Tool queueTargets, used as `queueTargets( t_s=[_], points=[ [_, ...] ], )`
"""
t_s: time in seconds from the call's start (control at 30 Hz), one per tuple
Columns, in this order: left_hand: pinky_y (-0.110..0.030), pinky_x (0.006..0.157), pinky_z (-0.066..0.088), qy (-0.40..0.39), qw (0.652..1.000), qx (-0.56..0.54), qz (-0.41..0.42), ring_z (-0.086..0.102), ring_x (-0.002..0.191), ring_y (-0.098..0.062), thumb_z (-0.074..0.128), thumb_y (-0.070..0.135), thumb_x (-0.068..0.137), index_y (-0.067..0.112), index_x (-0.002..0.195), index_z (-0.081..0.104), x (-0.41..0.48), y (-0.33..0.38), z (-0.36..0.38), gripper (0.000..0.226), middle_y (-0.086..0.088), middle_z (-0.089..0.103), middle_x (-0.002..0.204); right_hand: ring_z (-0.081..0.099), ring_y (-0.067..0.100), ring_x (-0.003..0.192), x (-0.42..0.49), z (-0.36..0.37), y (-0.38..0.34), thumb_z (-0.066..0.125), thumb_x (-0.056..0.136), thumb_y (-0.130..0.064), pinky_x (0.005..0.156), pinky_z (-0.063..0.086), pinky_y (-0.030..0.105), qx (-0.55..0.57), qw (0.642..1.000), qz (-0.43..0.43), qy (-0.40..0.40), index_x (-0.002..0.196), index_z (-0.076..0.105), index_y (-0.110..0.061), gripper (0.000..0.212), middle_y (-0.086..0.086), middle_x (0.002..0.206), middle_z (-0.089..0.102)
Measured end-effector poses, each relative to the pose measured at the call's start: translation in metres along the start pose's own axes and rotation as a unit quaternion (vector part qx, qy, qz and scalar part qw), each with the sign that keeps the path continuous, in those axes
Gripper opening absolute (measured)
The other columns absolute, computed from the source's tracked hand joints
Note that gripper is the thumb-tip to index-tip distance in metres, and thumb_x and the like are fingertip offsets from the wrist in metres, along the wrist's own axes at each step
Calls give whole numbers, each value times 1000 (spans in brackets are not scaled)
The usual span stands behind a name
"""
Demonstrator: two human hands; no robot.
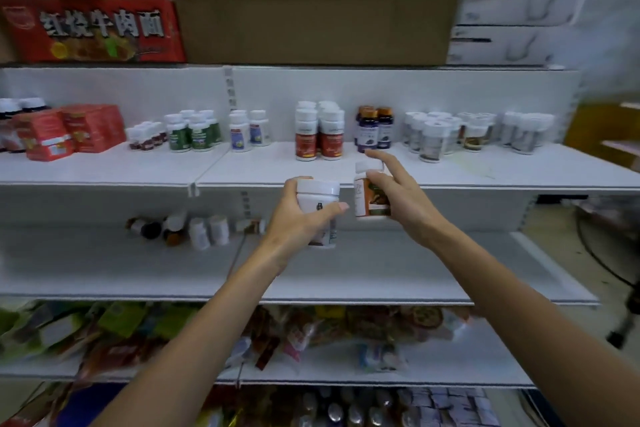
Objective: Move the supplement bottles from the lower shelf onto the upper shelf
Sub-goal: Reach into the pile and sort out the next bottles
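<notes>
A shop is shown. White metal display shelves (104,170) are mounted in several levels on a white back panel with a slotted upright strip (229,88), as is usual for retail. On the upper shelf board (450,168), small plastic supplement bottles with white lids (320,135) are arranged in neat groups, sorted by label colour, next to red cardboard product boxes (69,130). Colourful snack packets (114,326) are piled on a lower level. On the very top, a large brown cardboard carton (311,3) and a red printed carton with Chinese characters (93,31) are kept.
</notes>
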State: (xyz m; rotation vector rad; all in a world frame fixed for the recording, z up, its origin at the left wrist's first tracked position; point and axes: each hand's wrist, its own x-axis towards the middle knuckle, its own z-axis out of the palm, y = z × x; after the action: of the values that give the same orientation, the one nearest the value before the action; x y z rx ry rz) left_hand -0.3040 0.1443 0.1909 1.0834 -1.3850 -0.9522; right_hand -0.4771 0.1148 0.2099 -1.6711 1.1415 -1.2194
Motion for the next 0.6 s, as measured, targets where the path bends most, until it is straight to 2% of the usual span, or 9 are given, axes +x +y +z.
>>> queueTargets(
  t_s=[0.1, 0.2, 0.3, 0.4, 0.47, 0.53, 0.6],
  points=[
    [-15, 63, 50, -76, 997, -4, 12, 56, 88, -12, 74, 22, 71, 21, 123, 41, 14, 6, 25, 62, -1, 57, 102, 59, 23, 83, -7, -32, -1, 52, 95, -30, 79, 49, 46, 14, 1000, 5, 24, 107, 53, -37, 14, 6, 85, 61],
    [-8, 61, 48, -108, 994, -6, 27, 55, 89, -10, 68, 11, 80, 16, 122, 44, 32, 10, 47, 49, 1, 57, 101, 63, 25, 83, -11, -59, 4, 57, 92, -30, 79, 51, 49, -8, 999, 16, 52, 101, 54, -36, 12, 9, 87, 63],
    [-13, 73, 50, -100, 993, -16, 58, 58, 98, -13, 70, 16, 80, 17, 121, 48, 55, 6, 76, 47, 0, 61, 109, 66, 27, 93, -11, -89, 15, 61, 88, -35, 83, 53, 47, -53, 996, 25, 70, 100, 54, -45, 17, 16, 103, 64],
    [-23, 87, 48, -99, 992, -5, 75, 56, 107, -13, 72, 27, 80, 26, 132, 40, 70, 2, 108, 61, 7, 55, 118, 66, 28, 96, -7, -125, 28, 66, 85, -21, 85, 54, 48, -17, 994, 29, 108, 103, 55, -39, 28, 16, 104, 65],
    [-19, 90, 46, -102, 990, -6, 97, 52, 111, -10, 70, 28, 80, 31, 134, 35, 77, 1, 128, 64, 16, 49, 121, 66, 25, 94, 1, -146, 37, 69, 82, -14, 85, 56, 46, -7, 992, 19, 126, 105, 53, -39, 38, 13, 104, 66],
    [-18, 89, 46, -106, 989, 1, 107, 52, 111, -8, 66, 37, 73, 37, 132, 35, 88, 1, 145, 66, 14, 47, 129, 66, 18, 90, 13, -166, 45, 71, 80, -12, 80, 57, 39, -18, 988, -6, 155, 105, 52, -41, 43, 8, 101, 66],
    [-13, 80, 47, -99, 989, 5, 106, 54, 105, -6, 66, 36, 73, 39, 129, 35, 99, 3, 160, 64, 9, 49, 129, 65, 7, 83, 30, -186, 54, 71, 81, -13, 72, 57, 26, -40, 982, -36, 184, 108, 50, -38, 43, -1, 98, 65]
  ],
)
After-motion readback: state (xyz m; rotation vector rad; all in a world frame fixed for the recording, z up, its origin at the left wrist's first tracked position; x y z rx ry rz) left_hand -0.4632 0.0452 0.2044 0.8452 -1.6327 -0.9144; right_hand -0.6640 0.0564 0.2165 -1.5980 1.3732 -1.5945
